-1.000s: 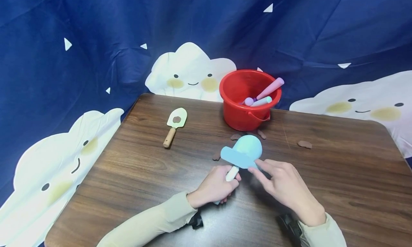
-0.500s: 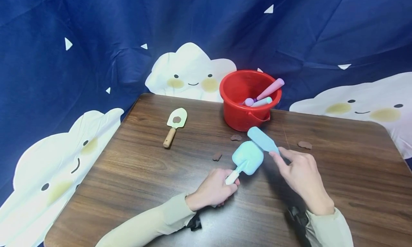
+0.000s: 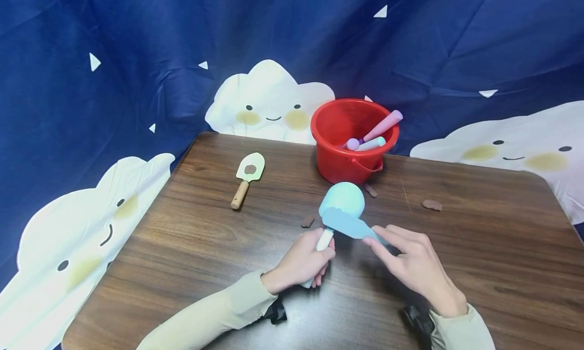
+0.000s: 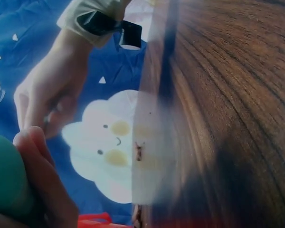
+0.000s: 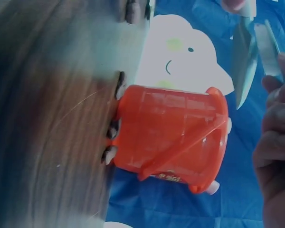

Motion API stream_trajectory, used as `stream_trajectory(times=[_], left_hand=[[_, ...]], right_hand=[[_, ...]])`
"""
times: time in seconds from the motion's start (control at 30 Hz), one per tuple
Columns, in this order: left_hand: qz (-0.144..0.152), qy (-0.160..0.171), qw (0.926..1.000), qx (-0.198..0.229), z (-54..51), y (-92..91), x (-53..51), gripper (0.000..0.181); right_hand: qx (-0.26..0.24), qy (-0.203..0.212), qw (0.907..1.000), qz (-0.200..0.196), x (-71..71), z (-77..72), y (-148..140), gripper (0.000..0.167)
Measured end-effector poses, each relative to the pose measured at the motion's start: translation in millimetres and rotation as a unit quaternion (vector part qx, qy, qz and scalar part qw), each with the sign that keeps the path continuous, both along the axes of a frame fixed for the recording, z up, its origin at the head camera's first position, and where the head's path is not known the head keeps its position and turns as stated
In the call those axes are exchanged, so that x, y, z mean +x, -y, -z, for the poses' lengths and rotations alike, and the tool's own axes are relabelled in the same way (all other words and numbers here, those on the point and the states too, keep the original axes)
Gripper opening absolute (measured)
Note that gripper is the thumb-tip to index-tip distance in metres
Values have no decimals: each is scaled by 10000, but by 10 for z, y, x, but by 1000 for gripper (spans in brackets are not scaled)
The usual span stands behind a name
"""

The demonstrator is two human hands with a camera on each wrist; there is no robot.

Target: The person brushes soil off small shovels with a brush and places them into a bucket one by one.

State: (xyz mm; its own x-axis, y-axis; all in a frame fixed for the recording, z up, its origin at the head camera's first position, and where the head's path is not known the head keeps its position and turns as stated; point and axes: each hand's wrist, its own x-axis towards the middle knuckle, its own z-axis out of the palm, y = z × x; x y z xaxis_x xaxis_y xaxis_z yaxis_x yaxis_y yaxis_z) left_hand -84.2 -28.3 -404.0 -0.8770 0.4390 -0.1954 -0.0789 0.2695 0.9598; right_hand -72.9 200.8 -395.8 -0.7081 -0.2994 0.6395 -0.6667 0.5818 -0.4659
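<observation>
In the head view my left hand grips the white handle of a toy shovel, its rounded mint-blue blade raised above the table. Between thumb and fingers, my right hand pinches a flat light-blue spatula. The spatula lies across the lower part of the shovel blade; whether they touch I cannot tell. Seen from the right wrist, the shovel blade and the spatula stand edge-on, close together. A green rounded handle end shows by the left fingers in the left wrist view.
A red bucket holding several pastel-handled tools stands at the table's back. Brown flat pieces lie scattered near it, one left of the shovel. A pale green trowel with a wooden handle rests further left on the wooden table.
The spatula went from across the shovel's lower blade to its upper right edge, then back down-left over the lower blade. The shovel blade tilted and shifted slightly left.
</observation>
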Motion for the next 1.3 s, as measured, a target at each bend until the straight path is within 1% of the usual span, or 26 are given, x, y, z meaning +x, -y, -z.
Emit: stream_trajectory(times=[0.1, 0.2, 0.3, 0.4, 0.5, 0.6, 0.67, 0.77, 0.83, 0.93, 1.07, 1.17, 1.23, 1.3], left_hand=[[-20, 88, 9999, 96, -8, 9, -2, 7], [-24, 142, 9998, 136, -6, 21, -5, 9], [-37, 78, 9999, 97, -8, 37, -8, 10], [-11, 49, 10000, 30, -12, 52, -7, 10], [28, 143, 9999, 16, -18, 62, 3, 11], [77, 243, 9997, -27, -12, 64, 17, 13], [101, 247, 9996, -49, -3, 60, 22, 12], [111, 231, 9996, -107, 12, 56, 23, 7], [110, 203, 9997, -115, 19, 52, 16, 5], [87, 146, 9998, -138, 20, 44, -1, 4], [60, 78, 9998, -192, 16, 25, -14, 6], [54, 84, 9996, -259, 8, 15, -12, 5], [30, 48, 9994, -337, 4, 8, -6, 5], [17, -15, 9990, -438, -4, 7, 3, 6]], right_hand=[[-5, 117, 9999, -100, -15, 42, -34, 28], [-170, 50, 9997, -157, -50, 83, -66, 28], [-319, 16, 9995, -52, -86, 101, -80, 31], [-400, 121, 9987, 285, -127, 101, -93, 37], [-444, 206, 9954, 824, -183, 91, -122, 38], [-428, 249, 9897, 1340, -238, 76, -147, 35], [-348, 252, 9869, 1555, -259, 64, -154, 34], [-194, 321, 9853, 1667, -260, 42, -141, 35], [-140, 369, 9863, 1603, -239, 27, -118, 34], [-87, 319, 9907, 1320, -191, 7, -74, 34], [64, 158, 9973, 714, -115, -20, -27, 35], [297, 320, 9986, 313, -69, -34, -15, 35], [416, 398, 9982, 195, -58, -35, -21, 35], [418, 359, 9983, 214, -64, -26, -38, 36]])
